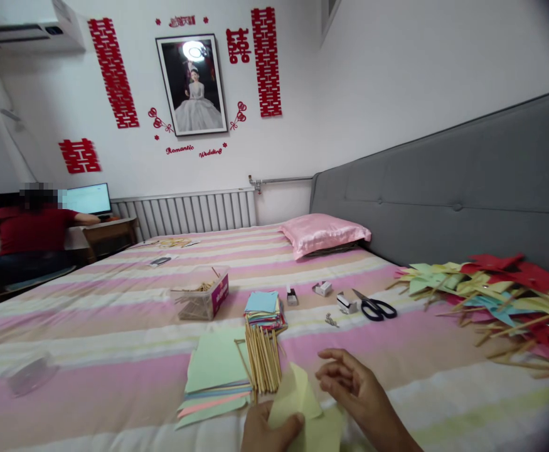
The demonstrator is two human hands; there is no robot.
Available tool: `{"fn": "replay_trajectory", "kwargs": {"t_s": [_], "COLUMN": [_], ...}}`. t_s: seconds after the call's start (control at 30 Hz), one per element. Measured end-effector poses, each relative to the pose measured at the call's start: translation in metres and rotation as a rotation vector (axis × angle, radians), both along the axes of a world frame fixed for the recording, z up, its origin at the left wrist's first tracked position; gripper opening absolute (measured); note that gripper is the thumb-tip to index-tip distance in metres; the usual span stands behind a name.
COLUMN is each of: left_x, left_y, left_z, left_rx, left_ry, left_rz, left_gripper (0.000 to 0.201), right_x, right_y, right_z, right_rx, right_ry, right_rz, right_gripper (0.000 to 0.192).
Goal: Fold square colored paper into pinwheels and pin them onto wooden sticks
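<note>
My left hand (274, 430) pinches a pale yellow sheet of paper (297, 395), with one corner folded over under the thumb. To the right of the paper, my right hand (347, 383) hovers with curled fingers apart and nothing visible in them. Just beyond the paper lies a bundle of thin wooden sticks (262, 358). Left of the sticks is a fanned stack of coloured paper sheets (218, 364), pale green on top. A pile of small paper squares (262, 304) sits behind the sticks. Part of the yellow sheet is cut off by the lower edge.
Finished paper pinwheels (500, 295) are heaped at right. Black scissors (375, 307), small boxes (347, 302) and metal pins (331, 320) lie ahead. A clear box of sticks (203, 298) and a transparent lid (32, 373) are left. A person (39, 223) sits at a desk.
</note>
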State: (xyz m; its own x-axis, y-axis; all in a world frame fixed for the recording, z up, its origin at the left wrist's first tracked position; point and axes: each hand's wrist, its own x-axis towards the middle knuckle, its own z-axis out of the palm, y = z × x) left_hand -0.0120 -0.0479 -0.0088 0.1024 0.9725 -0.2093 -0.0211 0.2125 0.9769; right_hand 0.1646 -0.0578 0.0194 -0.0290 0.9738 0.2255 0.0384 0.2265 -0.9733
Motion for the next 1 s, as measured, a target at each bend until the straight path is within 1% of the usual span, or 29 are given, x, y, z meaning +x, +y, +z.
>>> {"fn": "replay_trajectory", "kwargs": {"t_s": [0.07, 0.13, 0.2, 0.27, 0.33, 0.37, 0.43, 0.5, 0.6, 0.73, 0.8, 0.9, 1.0], "left_x": [-0.007, -0.014, -0.019, -0.020, -0.019, -0.018, -0.015, -0.012, -0.009, -0.007, -0.005, -0.002, 0.001], "left_y": [0.002, 0.004, 0.005, 0.004, 0.002, 0.001, -0.002, -0.004, -0.005, -0.002, -0.001, -0.002, -0.002], "left_z": [0.004, 0.007, 0.009, 0.012, 0.016, 0.018, 0.021, 0.022, 0.018, 0.012, 0.010, 0.009, 0.007], "left_rx": [-0.024, -0.054, -0.083, -0.105, -0.117, -0.122, -0.130, -0.131, -0.116, -0.094, -0.078, -0.038, 0.013], "left_ry": [-0.049, -0.106, -0.169, -0.233, -0.287, -0.307, -0.337, -0.354, -0.356, -0.314, -0.272, -0.193, -0.122], "left_rz": [0.037, 0.064, 0.070, 0.057, 0.029, 0.011, -0.025, -0.046, -0.043, -0.023, 0.001, 0.052, 0.099], "left_gripper": [0.037, 0.037, 0.035, 0.032, 0.031, 0.030, 0.029, 0.029, 0.034, 0.037, 0.038, 0.041, 0.043], "right_x": [0.003, 0.005, 0.005, 0.003, 0.000, -0.002, -0.006, -0.008, -0.009, -0.009, -0.010, -0.014, -0.017], "right_y": [0.000, -0.001, -0.004, -0.008, -0.013, -0.015, -0.019, -0.021, -0.020, -0.016, -0.013, -0.011, -0.011], "right_z": [0.002, 0.004, 0.006, 0.007, 0.006, 0.004, 0.002, 0.001, 0.004, 0.008, 0.008, 0.007, 0.005], "right_rx": [0.031, 0.059, 0.076, 0.078, 0.052, 0.040, 0.033, 0.025, -0.012, -0.020, -0.025, -0.049, -0.069], "right_ry": [-0.017, -0.031, -0.037, -0.034, -0.052, -0.075, -0.154, -0.233, -0.270, -0.248, -0.223, -0.161, -0.107], "right_rz": [-0.061, -0.084, -0.043, 0.052, 0.172, 0.210, 0.221, 0.171, 0.141, 0.179, 0.185, 0.169, 0.144], "right_gripper": [0.027, 0.022, 0.019, 0.019, 0.024, 0.028, 0.033, 0.028, 0.015, 0.011, 0.013, 0.023, 0.028]}}
